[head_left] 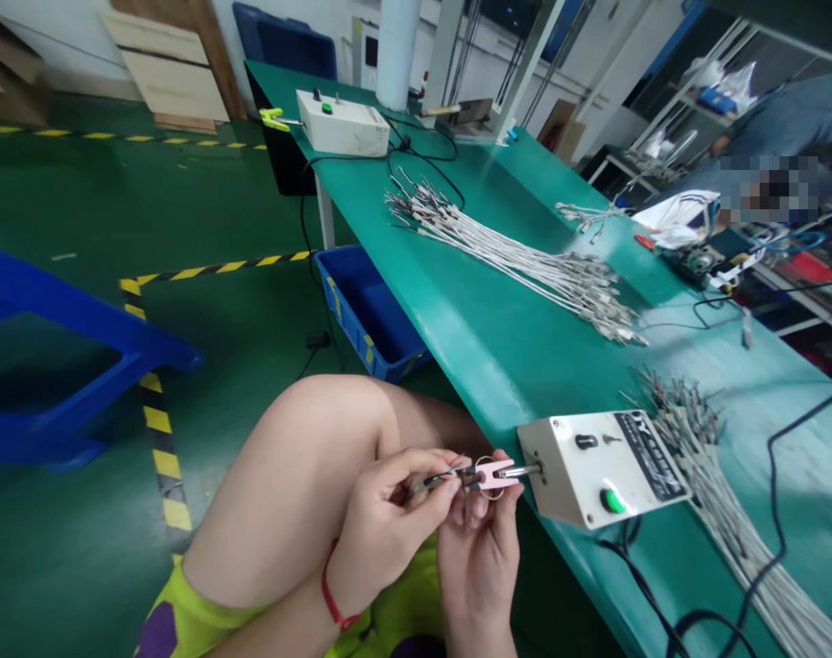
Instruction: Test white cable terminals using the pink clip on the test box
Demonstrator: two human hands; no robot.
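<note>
My left hand (pixel 385 521), with a red string bracelet at the wrist, pinches a thin cable (pixel 426 482) whose fine stripped wires point toward a pink clip (pixel 496 474). That clip sits on the metal shaft (pixel 526 472) of a white box (pixel 601 466) with a black knob, a small toggle and a lit green switch. My right hand (pixel 480 548) is closed on the pink clip, thumb on one side and fingers on the other. Fingers partly hide the wire ends, so I cannot tell whether they sit inside the clip's jaws.
Bundles of white cables (pixel 526 260) lie on the green table (pixel 450 338), another bundle (pixel 724 512) beside the box. Black cords (pixel 773 484) cross the right side. A second white box (pixel 344 125) stands far left. Below are a blue bin (pixel 347 315) and blue stool (pixel 66 347). A person (pixel 786 137) works opposite.
</note>
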